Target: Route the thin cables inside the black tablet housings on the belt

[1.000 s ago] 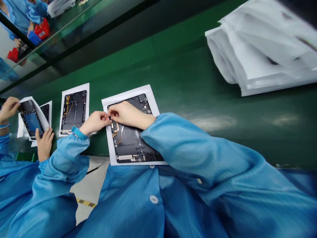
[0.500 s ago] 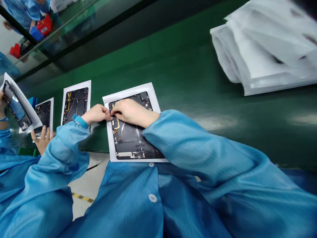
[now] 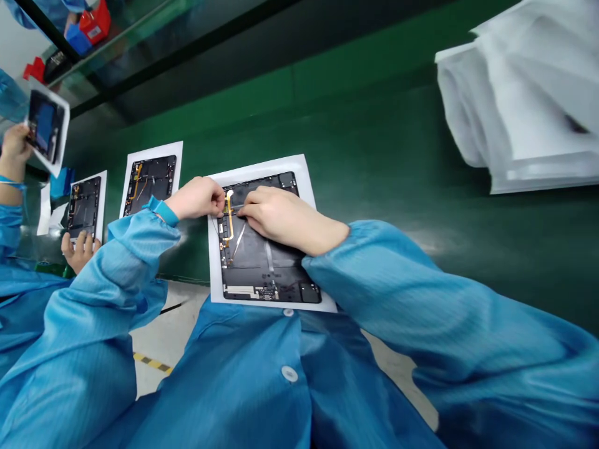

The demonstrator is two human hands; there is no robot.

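Note:
An open tablet housing (image 3: pixel 285 259), black with small parts inside, lies on a white sheet (image 3: pixel 216 274) in front of me. An orange flex cable (image 3: pixel 229 218) runs along its left side. My left hand (image 3: pixel 199 198) is closed at the housing's upper left edge, fingertips pressed together beside the cable; whatever they hold is too small to name. My right hand (image 3: pixel 281 215) reaches over the housing from the right. Its thumb and forefinger are pinched just right of the flex cable, and what lies between them is hidden.
Two more open tablet housings, one nearer (image 3: pixel 156 178) and one farther (image 3: pixel 84 206), lie on white sheets to the left. A co-worker's hand (image 3: pixel 16 146) lifts another tablet (image 3: pixel 45 125). White sleeves or sheets (image 3: pixel 524 118) are piled on the green bench (image 3: pixel 374 156) at right.
My right hand has moved rightward off the housing's left edge, uncovering the upper flex cable. My hands are farther apart. The co-worker's tablet has been raised and turned.

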